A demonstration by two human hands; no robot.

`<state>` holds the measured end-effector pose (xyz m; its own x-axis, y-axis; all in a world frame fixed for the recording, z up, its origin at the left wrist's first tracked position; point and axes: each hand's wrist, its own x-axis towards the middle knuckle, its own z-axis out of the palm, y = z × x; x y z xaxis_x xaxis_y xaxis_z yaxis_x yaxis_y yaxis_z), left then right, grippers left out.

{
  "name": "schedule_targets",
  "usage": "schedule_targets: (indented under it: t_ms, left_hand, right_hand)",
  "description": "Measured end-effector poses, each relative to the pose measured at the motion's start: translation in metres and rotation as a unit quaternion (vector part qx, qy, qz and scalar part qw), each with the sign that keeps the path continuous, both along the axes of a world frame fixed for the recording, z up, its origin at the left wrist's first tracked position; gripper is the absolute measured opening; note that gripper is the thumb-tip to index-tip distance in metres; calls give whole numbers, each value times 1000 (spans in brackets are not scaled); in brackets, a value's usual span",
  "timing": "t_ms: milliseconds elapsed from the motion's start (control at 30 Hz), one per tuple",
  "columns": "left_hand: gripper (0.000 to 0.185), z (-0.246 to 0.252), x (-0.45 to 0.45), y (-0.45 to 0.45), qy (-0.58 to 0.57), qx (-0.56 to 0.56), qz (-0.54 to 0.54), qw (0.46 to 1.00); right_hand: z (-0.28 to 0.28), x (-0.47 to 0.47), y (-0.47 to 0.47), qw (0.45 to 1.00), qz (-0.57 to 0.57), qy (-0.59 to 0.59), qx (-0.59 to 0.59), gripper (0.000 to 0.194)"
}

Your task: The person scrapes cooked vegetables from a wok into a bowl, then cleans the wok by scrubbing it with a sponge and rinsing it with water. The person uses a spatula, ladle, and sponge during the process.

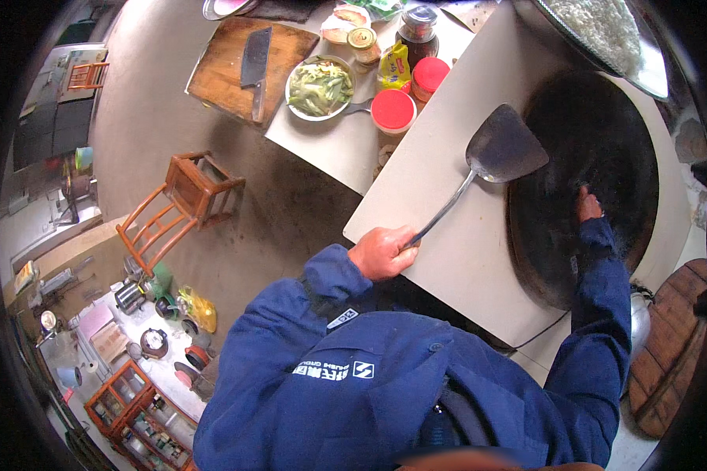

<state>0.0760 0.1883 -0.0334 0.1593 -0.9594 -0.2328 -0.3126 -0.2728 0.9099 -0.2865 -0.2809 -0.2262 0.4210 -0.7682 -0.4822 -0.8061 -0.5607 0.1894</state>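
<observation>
My left hand point(384, 253) grips the metal handle of a wok spatula point(504, 144). Its broad dark blade hangs over the pale stove top, with one corner overlapping the rim of a large black wok point(586, 123). My right hand point(590, 206) reaches over the wok's dark interior. One finger of it points away from me; the remaining fingers are not clear, nor is whether they hold or touch anything. No food can be made out inside the wok.
Beyond the stove top point(448, 235) stand a bowl of sliced green vegetables point(320, 88), red-lidded jars point(393, 110) and a cleaver point(255, 62) on a wooden cutting board point(218, 79). White rice point(601, 29) fills a container at upper right. A wooden lid point(668, 347) leans at right; a wooden chair point(182, 197) stands left.
</observation>
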Motion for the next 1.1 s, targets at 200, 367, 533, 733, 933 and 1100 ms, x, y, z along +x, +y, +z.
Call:
schedule_targets:
  t_ms: [200, 367, 533, 733, 933, 1100]
  left_hand:
    - [12, 1, -5, 3, 9, 20, -4, 1000]
    - [24, -4, -7, 3, -62, 56, -17, 996]
    - [10, -7, -15, -3, -64, -25, 5, 998]
    - [10, -8, -13, -2, -7, 34, 6, 999]
    - [12, -10, -5, 0, 7, 17, -27, 999]
    - [7, -10, -4, 3, 33, -33, -51, 998]
  right_hand:
    - [50, 40, 45, 941, -85, -312, 97, 49]
    - [191, 59, 62, 852, -170, -488, 86, 36]
    - [267, 15, 70, 745, -112, -653, -79, 32]
    - [166, -20, 108, 840, -268, -436, -183, 35]
    - [185, -42, 118, 843, -249, -435, -194, 32]
    - [284, -34, 132, 779, -181, -562, -209, 34]
